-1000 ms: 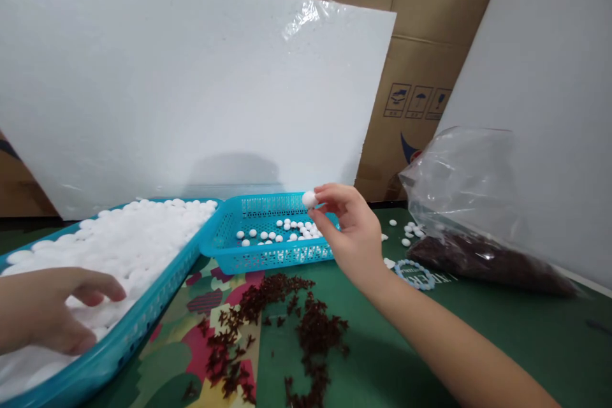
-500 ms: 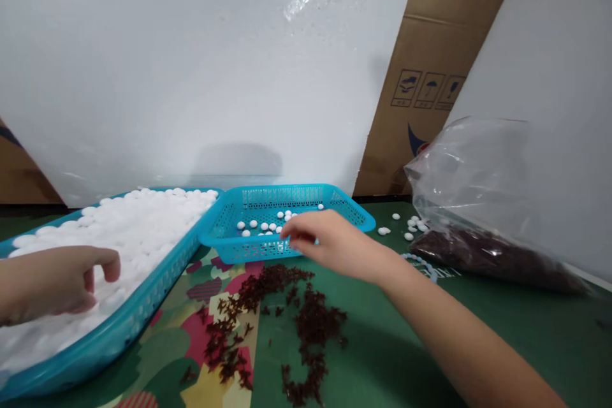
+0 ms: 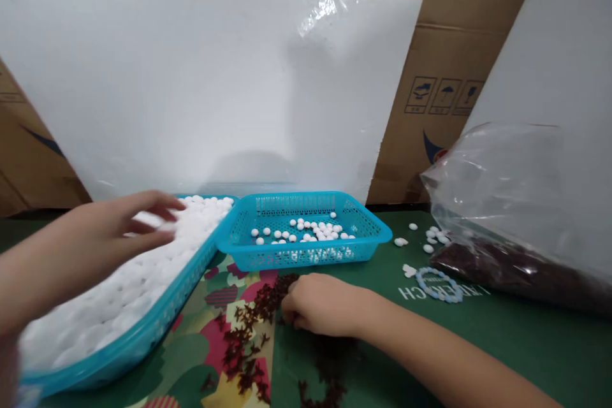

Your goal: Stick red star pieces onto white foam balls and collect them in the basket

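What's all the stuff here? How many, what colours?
Heaped basket: one, blue, left
Heaped balls: too many to count, white, in it
Second basket: one, blue, middle
Scattered balls: many, white, in second basket
Plastic bag: one, clear with dark contents, right
Loose pieces: several, white, near bag
Beaded ring: one, pale blue, beside bag
Small bits: many, dark red, on table
Table covering: green with patterned part, underneath
Board: one, white, behind baskets
Tape: some, clear, board's top edge
Cardboard: count unclear, brown, behind board
Side panel: one, pale grey, far right
Left hand: one, over heaped balls
Right hand: one, at small bits
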Motion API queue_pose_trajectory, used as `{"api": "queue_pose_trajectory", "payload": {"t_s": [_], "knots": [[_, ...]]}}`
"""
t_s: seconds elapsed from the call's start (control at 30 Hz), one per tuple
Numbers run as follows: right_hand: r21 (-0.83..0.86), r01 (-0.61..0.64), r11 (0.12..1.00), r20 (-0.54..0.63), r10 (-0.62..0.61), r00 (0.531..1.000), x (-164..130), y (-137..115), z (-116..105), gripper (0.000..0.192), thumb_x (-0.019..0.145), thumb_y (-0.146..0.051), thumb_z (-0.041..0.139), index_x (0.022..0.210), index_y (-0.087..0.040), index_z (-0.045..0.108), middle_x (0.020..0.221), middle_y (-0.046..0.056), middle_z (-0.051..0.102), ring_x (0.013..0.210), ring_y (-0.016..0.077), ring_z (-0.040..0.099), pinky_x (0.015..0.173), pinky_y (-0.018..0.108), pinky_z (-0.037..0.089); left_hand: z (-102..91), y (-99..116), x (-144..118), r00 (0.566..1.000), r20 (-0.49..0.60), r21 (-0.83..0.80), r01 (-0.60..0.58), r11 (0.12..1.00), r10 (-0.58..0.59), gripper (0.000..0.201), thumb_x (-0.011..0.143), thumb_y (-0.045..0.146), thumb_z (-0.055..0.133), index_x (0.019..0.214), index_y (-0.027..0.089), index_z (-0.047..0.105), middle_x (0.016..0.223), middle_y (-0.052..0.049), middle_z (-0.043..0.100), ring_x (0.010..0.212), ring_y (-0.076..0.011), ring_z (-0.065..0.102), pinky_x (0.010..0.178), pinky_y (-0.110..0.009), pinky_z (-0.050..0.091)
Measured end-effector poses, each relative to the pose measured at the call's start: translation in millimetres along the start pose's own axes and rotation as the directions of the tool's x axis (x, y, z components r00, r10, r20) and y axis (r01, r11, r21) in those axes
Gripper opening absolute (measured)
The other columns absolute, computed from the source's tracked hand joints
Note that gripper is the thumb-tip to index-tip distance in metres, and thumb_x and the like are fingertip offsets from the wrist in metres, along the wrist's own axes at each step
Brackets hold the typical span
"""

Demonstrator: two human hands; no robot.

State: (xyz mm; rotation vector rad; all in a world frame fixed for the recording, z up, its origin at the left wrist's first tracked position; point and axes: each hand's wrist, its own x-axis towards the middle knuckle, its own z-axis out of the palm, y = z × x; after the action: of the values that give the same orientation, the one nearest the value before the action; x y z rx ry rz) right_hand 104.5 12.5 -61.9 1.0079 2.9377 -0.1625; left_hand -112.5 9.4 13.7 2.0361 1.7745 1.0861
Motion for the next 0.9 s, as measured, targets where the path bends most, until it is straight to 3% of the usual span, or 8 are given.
{"api": "queue_pose_trajectory", "payload": {"t_s": [0.07, 0.13, 0.23, 0.33, 0.47, 0.63, 0.8, 0.9], "knots": [[0.021, 0.017, 1.000, -0.017, -0.017, 1.000, 0, 0, 1, 0.016, 0.062, -0.006, 0.046, 0.068, -0.013, 0.059, 0.065, 0.006, 0.059, 0.058, 0.0143, 0.052, 0.043, 0.020, 0.030, 14.8, 28, -7, 0.997, 0.065, -0.316, -0.027, 0.948, 0.050, 0.019, 0.058, 0.021, 0.055, 0.074, 0.019, 0.046, 0.067, 0.006, 0.055, 0.063, -0.0114, 0.051, 0.055, -0.020, 0.037], [0.049, 0.028, 0.998, -0.051, -0.025, 0.998, -2, 0, 0, 0.016, 0.061, -0.005, 0.046, 0.068, -0.013, 0.058, 0.066, 0.005, 0.059, 0.058, 0.0138, 0.052, 0.045, 0.020, 0.032, 31.0, 44, -12, 0.978, -0.009, -0.600, -0.173, 0.781, 0.210, 0.020, 0.057, 0.015, 0.056, 0.074, 0.022, 0.046, 0.069, 0.007, 0.053, 0.067, -0.0091, 0.052, 0.059, -0.018, 0.041], [0.091, 0.023, 0.996, -0.148, -0.009, 0.989, -8, 1, -7, 0.017, 0.062, -0.004, 0.045, 0.071, -0.014, 0.056, 0.068, 0.005, 0.058, 0.060, 0.0134, 0.051, 0.048, 0.020, 0.035, 50.4, 50, -18, 0.938, 0.059, -0.786, -0.167, 0.596, 0.341, 0.028, 0.055, 0.007, 0.056, 0.074, 0.026, 0.049, 0.070, 0.007, 0.054, 0.064, -0.0074, 0.053, 0.053, -0.015, 0.043], [0.136, 0.008, 0.991, -0.254, 0.027, 0.967, -17, 3, -19, 0.019, 0.063, -0.001, 0.042, 0.071, -0.015, 0.053, 0.066, 0.002, 0.057, 0.059, 0.0113, 0.050, 0.049, 0.020, 0.036, 61.0, 50, -20, 0.920, 0.139, -0.851, -0.078, 0.519, 0.366, 0.034, 0.054, 0.002, 0.056, 0.075, 0.028, 0.051, 0.071, 0.007, 0.054, 0.065, -0.0071, 0.054, 0.054, -0.012, 0.044], [0.189, -0.005, 0.982, -0.346, 0.072, 0.935, -28, 4, -34, 0.017, 0.065, -0.002, 0.042, 0.070, -0.015, 0.050, 0.062, 0.000, 0.055, 0.056, 0.0087, 0.049, 0.049, 0.018, 0.037, 66.5, 52, -21, 0.909, 0.188, -0.867, -0.024, 0.498, 0.372, 0.027, 0.056, 0.004, 0.055, 0.070, 0.026, 0.052, 0.065, 0.007, 0.053, 0.064, -0.0075, 0.055, 0.056, -0.012, 0.044], [0.321, 0.124, 0.939, -0.490, 0.052, 0.870, -36, 4, -42, 0.014, 0.062, -0.003, 0.046, 0.062, -0.016, 0.049, 0.061, -0.002, 0.050, 0.056, 0.0080, 0.048, 0.050, 0.020, 0.041, 67.3, 52, -20, 0.910, 0.201, -0.880, 0.005, 0.474, 0.363, 0.022, 0.057, 0.006, 0.055, 0.068, 0.025, 0.053, 0.066, 0.006, 0.057, 0.060, -0.0078, 0.055, 0.051, -0.013, 0.045], [0.510, 0.261, 0.820, -0.550, 0.077, 0.832, -39, 2, -43, 0.017, 0.061, -0.005, 0.048, 0.071, -0.019, 0.053, 0.070, -0.001, 0.054, 0.060, 0.0082, 0.053, 0.055, 0.021, 0.045, 65.2, 52, -22, 0.921, 0.132, -0.898, -0.045, 0.438, 0.366, 0.017, 0.057, 0.008, 0.055, 0.063, 0.025, 0.056, 0.068, 0.007, 0.060, 0.055, -0.0060, 0.053, 0.048, -0.012, 0.044], [0.668, 0.337, 0.664, -0.546, 0.129, 0.828, -40, -3, -44, 0.020, 0.059, -0.004, 0.051, 0.070, -0.020, 0.056, 0.061, -0.004, 0.056, 0.056, 0.0068, 0.054, 0.052, 0.018, 0.046, 63.9, 52, -24, 0.918, 0.165, -0.888, -0.021, 0.460, 0.361, 0.013, 0.057, 0.011, 0.055, 0.060, 0.023, 0.059, 0.067, 0.006, 0.060, 0.052, -0.0046, 0.052, 0.048, -0.010, 0.043]]}}
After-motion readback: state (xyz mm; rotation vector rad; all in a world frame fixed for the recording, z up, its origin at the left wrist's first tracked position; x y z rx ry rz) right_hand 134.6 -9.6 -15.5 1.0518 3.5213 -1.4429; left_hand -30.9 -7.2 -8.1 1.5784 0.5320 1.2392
